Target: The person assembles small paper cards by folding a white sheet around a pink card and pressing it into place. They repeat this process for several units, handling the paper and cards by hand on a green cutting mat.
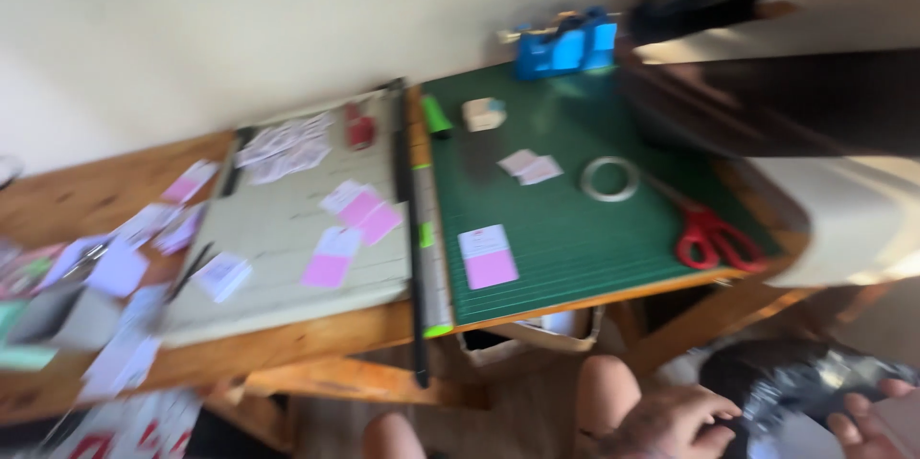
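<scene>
Wooden tabletop (pixel 86 191) spans the frame below a pale wall; the view is motion-blurred, so fine detail is unreliable. All positions below are given relative to the green cutting mat (pixel 575 219).

Far left of the mat, loose white and lilac paper slips (pixel 120 272) lie scattered across the wood. Immediately left of the mat sits a grey paper trimmer (pixel 287 229), its black cutting arm (pixel 410 229) lowered along the edge that touches the mat. Pink and white cards (pixel 350 224) rest on the trimmer bed, near the blade side, which suggests they are placed within reach for cutting.

On the mat itself, near its front edge, lies one pink-and-white card (pixel 488 256). Further back lie two small white cards (pixel 530 167). Toward the right side of the mat rest a clear tape ring (pixel 609 178) and red-handled scissors (pixel 709 234), blades pointing toward the ring. Behind the mat stands a blue tape dispenser (pixel 567 45).

Below and right of the mat, off the table, both hands meet at a black, glossy crumpled bag (pixel 795 387). The left hand (pixel 671 421) has fingers curled and pressed onto the bag's edge. The right hand (pixel 867 411) shows only fingertips touching the bag; its full grip cannot be determined
</scene>
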